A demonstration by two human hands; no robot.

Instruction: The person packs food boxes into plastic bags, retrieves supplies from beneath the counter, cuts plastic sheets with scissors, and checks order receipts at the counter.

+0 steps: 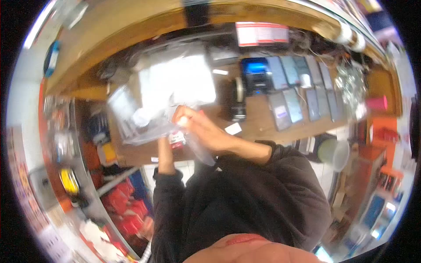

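My right hand (199, 127) is closed, fingers pinched on a clear plastic bag (202, 151) that hangs down toward my lap. My left hand (165, 151) reaches up under the clear plastic; its fingers are hidden. Between the hands shows a small red and white package (177, 139), partly covered, and I cannot tell whether a hand touches it. Beyond my hands, a bright white sheet or pack (175, 81) lies on the wooden table (258, 118). More clear plastic (144, 131) spreads to the left, with a round white piece (141, 117) on it. Motion blurs the hands.
Several phones (289, 107) lie in two rows at the right, beside a black device with a lit blue screen (256, 70). A tape dispenser (239, 98) stands nearer the middle. Crumpled clear plastic (351, 83) lies at the far right. Red bags (127, 201) sit below left.
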